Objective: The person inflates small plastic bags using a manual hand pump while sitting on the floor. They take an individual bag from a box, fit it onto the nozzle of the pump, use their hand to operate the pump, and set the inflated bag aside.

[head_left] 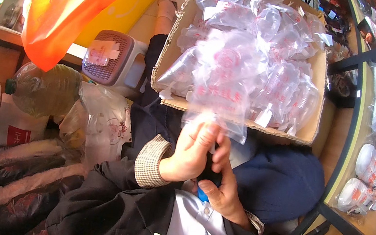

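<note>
A clear plastic bag [222, 86] with pink print, smeared by motion, stretches from my hands over the near edge of a cardboard box [301, 133]. My left hand [190, 150] is closed on the bag's near end, fingers pressed together. Just to its right, my right hand [224, 192] wraps round a dark object [210, 172] with a blue part at its lower end; its kind cannot be made out. The right fingertips come close to the bag's end and partly hide behind the left fingers. Many similar bags [279, 83], packed and puffed up, fill the box.
An orange bag [69, 10] hangs at the upper left, above a grey-and-mauve plastic container [105, 57]. Below are a large clear bottle [47, 88] and a printed plastic bag [105, 126]. Shelves with wrapped shoes [370, 161] line the right. My knees sit under the box.
</note>
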Action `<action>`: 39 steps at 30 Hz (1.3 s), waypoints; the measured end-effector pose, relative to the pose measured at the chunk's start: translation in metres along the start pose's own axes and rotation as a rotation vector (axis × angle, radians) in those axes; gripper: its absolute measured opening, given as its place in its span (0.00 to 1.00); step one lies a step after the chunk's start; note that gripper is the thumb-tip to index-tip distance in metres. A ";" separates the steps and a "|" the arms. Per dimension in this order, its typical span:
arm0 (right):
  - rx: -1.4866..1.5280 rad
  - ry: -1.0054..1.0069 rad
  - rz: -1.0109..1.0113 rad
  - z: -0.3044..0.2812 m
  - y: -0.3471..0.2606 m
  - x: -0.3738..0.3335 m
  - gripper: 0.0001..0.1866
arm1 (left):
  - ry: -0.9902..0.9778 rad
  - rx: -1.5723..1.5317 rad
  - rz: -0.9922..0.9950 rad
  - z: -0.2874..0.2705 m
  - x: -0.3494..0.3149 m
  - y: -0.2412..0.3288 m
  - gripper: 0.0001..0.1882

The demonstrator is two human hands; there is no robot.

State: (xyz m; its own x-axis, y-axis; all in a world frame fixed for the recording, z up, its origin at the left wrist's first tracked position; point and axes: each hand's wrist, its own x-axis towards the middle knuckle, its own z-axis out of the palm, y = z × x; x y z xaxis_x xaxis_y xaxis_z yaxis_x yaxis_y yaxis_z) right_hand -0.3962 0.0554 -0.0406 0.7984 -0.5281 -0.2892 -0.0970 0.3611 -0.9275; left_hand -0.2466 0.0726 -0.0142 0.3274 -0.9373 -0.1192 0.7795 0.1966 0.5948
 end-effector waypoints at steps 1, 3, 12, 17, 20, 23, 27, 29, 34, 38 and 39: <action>0.022 0.019 -0.022 0.000 0.000 0.001 0.26 | -0.066 0.011 -0.025 -0.006 0.001 -0.001 0.13; 0.083 0.017 0.005 0.001 -0.006 0.003 0.24 | -0.061 0.208 0.086 -0.012 0.009 0.003 0.13; 0.059 0.033 -0.076 -0.004 -0.007 0.004 0.20 | 0.210 1.184 0.544 -0.039 0.071 0.101 0.15; 0.088 -0.007 -0.069 0.000 -0.006 0.005 0.21 | 0.220 2.193 0.690 -0.038 0.094 0.113 0.11; 0.086 0.011 -0.080 -0.001 -0.009 0.006 0.21 | 0.171 2.176 0.667 -0.044 0.101 0.124 0.23; 0.074 0.021 -0.101 -0.002 -0.009 0.006 0.21 | 0.060 1.912 0.701 -0.048 0.095 0.142 0.39; 0.104 0.072 -0.082 0.000 -0.008 0.005 0.20 | 0.187 1.347 0.623 -0.097 0.085 0.170 0.23; 0.154 0.079 -0.056 0.002 -0.008 0.006 0.19 | 0.511 1.411 0.665 -0.142 0.078 0.184 0.20; 0.168 0.078 -0.099 0.006 -0.010 0.006 0.22 | 0.826 1.764 0.318 -0.307 0.047 0.216 0.24; 0.156 0.075 -0.061 0.010 -0.010 0.009 0.22 | 1.048 1.816 0.245 -0.352 0.029 0.202 0.29; 0.145 0.073 -0.066 0.010 -0.011 0.010 0.22 | 1.100 1.758 0.283 -0.361 0.032 0.196 0.29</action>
State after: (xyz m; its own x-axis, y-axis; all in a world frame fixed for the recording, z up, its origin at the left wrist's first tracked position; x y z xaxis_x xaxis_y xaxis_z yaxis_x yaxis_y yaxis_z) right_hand -0.3813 0.0537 -0.0309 0.7543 -0.6068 -0.2505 0.0446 0.4281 -0.9026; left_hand 0.1092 0.1852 -0.1881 0.9422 -0.2886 0.1701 -0.3338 -0.7671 0.5478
